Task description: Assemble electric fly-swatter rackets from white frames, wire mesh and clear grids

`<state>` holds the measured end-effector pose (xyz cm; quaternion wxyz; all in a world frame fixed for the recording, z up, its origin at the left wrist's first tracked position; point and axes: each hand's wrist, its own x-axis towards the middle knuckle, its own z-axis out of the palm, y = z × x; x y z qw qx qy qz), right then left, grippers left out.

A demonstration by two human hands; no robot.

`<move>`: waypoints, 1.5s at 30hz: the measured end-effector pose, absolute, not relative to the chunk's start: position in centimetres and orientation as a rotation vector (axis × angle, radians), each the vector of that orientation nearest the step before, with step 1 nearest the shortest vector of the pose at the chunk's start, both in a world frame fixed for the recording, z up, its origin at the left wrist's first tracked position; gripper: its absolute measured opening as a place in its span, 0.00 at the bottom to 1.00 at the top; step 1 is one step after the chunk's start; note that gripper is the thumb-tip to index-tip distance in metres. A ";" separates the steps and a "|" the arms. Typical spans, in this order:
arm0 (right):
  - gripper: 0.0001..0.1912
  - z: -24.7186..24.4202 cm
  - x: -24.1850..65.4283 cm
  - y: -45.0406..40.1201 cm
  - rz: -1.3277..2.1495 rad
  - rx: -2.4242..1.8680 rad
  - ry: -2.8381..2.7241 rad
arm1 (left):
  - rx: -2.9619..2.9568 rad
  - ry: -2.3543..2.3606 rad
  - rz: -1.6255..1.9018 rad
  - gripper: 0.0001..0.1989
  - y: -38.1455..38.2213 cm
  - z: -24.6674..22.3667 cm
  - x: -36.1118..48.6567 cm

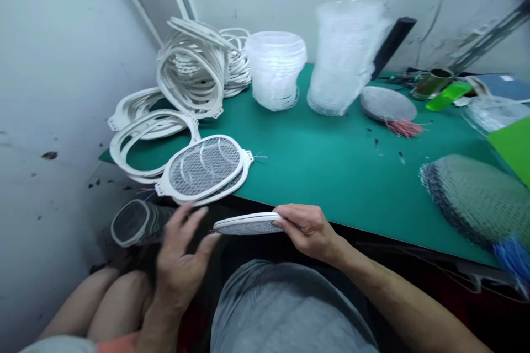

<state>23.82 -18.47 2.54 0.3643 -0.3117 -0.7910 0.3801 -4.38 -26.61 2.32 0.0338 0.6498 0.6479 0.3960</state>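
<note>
My right hand (306, 231) grips the right end of a white oval frame with grey mesh (248, 224), like a mosquito swatter head, held nearly edge-on above my lap. At its left end is my left hand (182, 253), slightly blurred, with fingers and thumb spread and nothing held. Whether the thumb touches the frame's tip, I cannot tell. Just beyond, two similar mesh swatter heads (207, 168) lie stacked at the table's front edge, thin wires sticking out of their ends.
Empty white oval frames (190, 74) are piled at the back left of the green table (323, 160). Clear plastic stacks (275, 69) stand near the wall. Grey mesh sheets (387, 103), red wires (404, 128) and a mesh bundle (476, 198) lie right. More frames (132, 223) stand below, beside someone's knees (118, 303).
</note>
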 end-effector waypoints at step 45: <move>0.11 -0.9 19.8 -19.5 1.166 -0.782 -2.003 | 2.029 1.449 1.024 0.09 -25.3 -0.1 -1.9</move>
